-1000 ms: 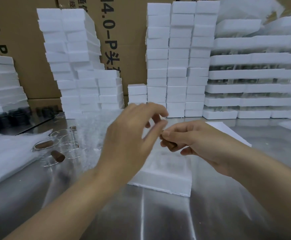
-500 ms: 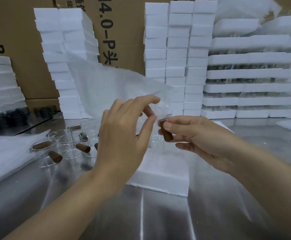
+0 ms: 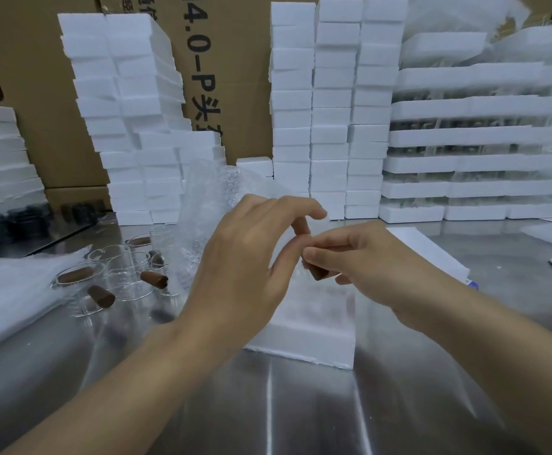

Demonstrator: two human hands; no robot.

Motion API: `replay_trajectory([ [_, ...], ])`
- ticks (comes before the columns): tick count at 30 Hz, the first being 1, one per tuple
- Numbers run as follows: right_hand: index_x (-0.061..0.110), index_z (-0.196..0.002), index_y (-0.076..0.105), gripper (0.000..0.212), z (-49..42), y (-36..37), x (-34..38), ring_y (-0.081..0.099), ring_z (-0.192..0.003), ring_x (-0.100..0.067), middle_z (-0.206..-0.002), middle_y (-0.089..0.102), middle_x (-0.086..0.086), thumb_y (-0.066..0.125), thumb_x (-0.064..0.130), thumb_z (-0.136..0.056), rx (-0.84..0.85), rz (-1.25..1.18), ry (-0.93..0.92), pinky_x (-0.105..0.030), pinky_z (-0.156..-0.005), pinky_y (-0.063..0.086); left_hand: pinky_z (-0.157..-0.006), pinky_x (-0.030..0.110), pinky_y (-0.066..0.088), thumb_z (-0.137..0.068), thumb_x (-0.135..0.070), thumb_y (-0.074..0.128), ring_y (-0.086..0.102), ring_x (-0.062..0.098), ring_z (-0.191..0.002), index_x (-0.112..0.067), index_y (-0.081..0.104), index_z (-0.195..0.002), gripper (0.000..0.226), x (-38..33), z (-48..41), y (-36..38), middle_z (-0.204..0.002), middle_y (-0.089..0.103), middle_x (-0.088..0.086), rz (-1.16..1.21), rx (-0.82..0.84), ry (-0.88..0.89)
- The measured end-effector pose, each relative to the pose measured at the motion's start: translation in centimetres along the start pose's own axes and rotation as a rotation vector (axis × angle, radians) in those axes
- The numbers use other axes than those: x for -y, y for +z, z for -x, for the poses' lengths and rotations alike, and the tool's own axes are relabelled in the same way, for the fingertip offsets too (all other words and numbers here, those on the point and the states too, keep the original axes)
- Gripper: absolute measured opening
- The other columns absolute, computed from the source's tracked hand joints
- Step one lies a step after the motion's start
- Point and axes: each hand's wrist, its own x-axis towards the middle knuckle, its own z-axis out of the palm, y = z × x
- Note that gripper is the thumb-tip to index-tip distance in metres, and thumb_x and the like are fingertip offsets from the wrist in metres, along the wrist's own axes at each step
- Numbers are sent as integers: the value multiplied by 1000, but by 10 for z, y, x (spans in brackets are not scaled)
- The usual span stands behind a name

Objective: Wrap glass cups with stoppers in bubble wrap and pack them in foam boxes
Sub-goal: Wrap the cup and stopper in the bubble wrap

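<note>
My right hand (image 3: 363,261) pinches a brown stopper (image 3: 318,273) above an open white foam box (image 3: 304,336) on the steel table. My left hand (image 3: 251,261) is raised just left of it, its fingers bent over a sheet of bubble wrap (image 3: 209,205) that stands up behind the hand; its fingertips meet my right fingers. How the left fingers hold the sheet is hidden. A glass cup between my hands cannot be made out. Several glass cups (image 3: 130,274) with brown stoppers (image 3: 154,278) lie at the left.
Tall stacks of white foam boxes (image 3: 333,103) line the back, before cardboard cartons (image 3: 235,77). Foam trays (image 3: 478,165) are stacked at the right. A pile of bubble wrap (image 3: 9,290) lies at the left, dark caps (image 3: 12,221) behind it. A flat foam lid (image 3: 429,247) lies behind my right hand.
The bubble wrap sheet, raised high half a second ago, has come down and folded in behind my left hand. Both hands stay together over the foam box.
</note>
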Motion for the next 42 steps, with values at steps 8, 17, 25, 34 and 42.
replay_trajectory([
  [8, 7, -81, 74, 24, -1, -3, -1, 72, -84, -17, -82, 75, -4, 54, -3, -92, 37, -210, 42, -30, -87, 62, -85, 47, 50, -97, -6, 73, 63, 22, -100, -18, 75, -116, 22, -15, 8, 11, -100, 70, -9, 45, 87, 124],
  [17, 16, -86, 76, 35, -6, -4, -1, 67, -74, -9, -80, 71, 3, 50, -4, -98, 120, -530, -5, -21, -69, 55, -95, 31, 50, -97, -11, 80, 61, 19, -111, -16, 77, -114, 18, -23, 3, 5, -113, 69, -3, 95, -10, 143],
  [25, 25, -87, 87, 20, -6, -2, 1, 78, -95, -10, -100, 82, 1, 73, 14, -77, 120, -478, -67, -13, -75, 57, -107, 28, 45, -101, -24, 71, 52, 3, -131, -40, 55, -129, 36, 5, -17, -27, -135, 56, -22, 159, -313, -291],
  [34, 22, -115, 76, 38, -2, 1, 0, 76, -107, -15, -114, 80, 1, 81, 34, -80, 123, -425, -119, -27, -90, 61, -113, 35, 39, -64, -61, 89, 61, 6, -133, -64, 48, -144, 89, 45, -25, -48, -131, 75, -11, 689, 43, -805],
  [42, 14, -119, 77, 27, -5, 0, -6, 74, -113, -24, -116, 79, -7, 77, 19, -93, 107, -452, -123, -37, -100, 59, -113, 43, 44, -68, -45, 97, 74, 12, -118, -53, 52, -145, 89, 39, -20, -36, -123, 80, -4, 754, 179, -787],
])
